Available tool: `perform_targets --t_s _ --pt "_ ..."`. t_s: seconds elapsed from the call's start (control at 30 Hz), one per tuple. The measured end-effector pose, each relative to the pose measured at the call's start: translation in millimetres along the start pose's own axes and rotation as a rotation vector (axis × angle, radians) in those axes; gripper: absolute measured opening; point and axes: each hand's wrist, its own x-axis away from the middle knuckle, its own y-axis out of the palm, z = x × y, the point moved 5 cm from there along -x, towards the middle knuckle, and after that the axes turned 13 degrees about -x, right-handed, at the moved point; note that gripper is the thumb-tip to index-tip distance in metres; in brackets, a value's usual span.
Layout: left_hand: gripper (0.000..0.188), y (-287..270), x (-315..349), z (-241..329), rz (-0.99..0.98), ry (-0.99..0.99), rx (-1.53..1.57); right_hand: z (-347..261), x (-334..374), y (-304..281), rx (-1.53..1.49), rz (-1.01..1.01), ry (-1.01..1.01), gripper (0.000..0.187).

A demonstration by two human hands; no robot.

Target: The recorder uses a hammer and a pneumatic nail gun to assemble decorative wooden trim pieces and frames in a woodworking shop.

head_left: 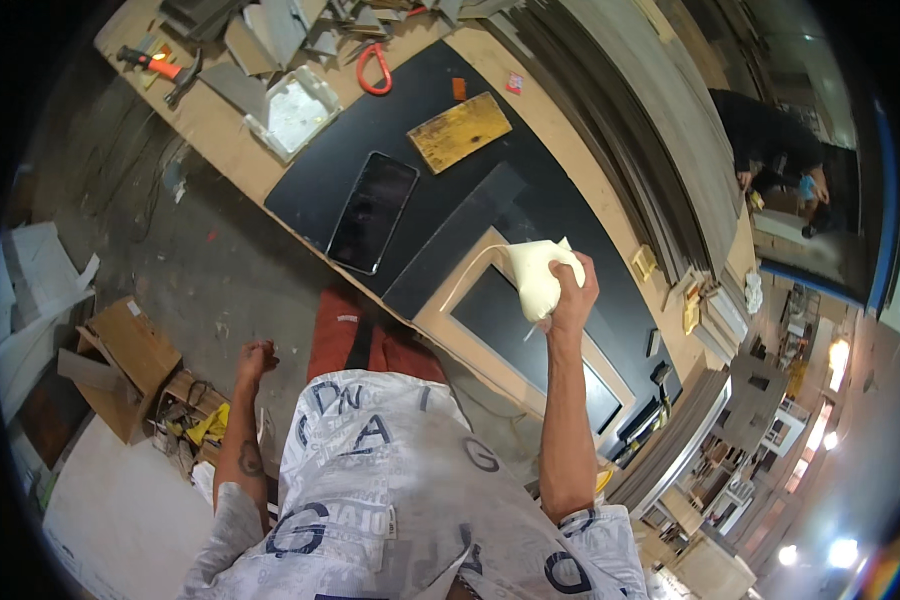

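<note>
My right hand (570, 295) is closed around a soft, pale-yellow squeeze bag (537, 282), raised over the bench. From the bag's narrow tip a thin cream strand (458, 277) curves down toward the near left corner of a light wooden frame (480, 352). Whether the strand lies on the wood or hangs above it, I cannot tell. Inside the frame shows a dark panel (510, 312). My left hand (258, 358) hangs low beside my body, away from the bench, its fingers curled with nothing visible in them.
On the black bench top (310, 185) lie a dark phone (372, 213) and a yellow-stained wood block (460, 132). Behind them are a red loop (373, 70), a white tray (295, 110) and a hammer (160, 65). Long boards (610, 120) line the far side. Another person (770, 130) works at right.
</note>
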Motion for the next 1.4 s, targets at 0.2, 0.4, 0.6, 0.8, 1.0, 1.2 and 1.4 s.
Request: perform_targets --t_s 0.2,0.4,0.6,0.8,1.0,1.2,1.4 --pt "0.028 3 -10 32 -0.033 0.085 -0.055 3 10 -37 -0.033 0.068 0.0 0.025" --pt "0.032 39 9 75 -0.011 0.173 -0.172 6 19 -90 -0.076 0.111 -0.008 0.024" --pt "0.032 76 32 52 -0.012 0.242 -0.141 17 22 -152 -0.099 0.141 0.018 0.024" --pt "0.032 132 74 22 -0.107 0.291 -0.175 6 31 -212 -0.15 0.149 0.072 0.023" --pt "0.03 178 112 -1 -0.109 0.225 -0.286 11 33 -279 -0.14 0.142 0.04 0.024" --pt "0.033 214 138 -11 -0.185 0.366 -0.275 17 40 -346 -0.146 0.174 0.022 0.024" --pt "0.035 230 135 -25 -0.406 0.335 -0.293 24 47 -399 -0.179 0.239 0.064 0.025"
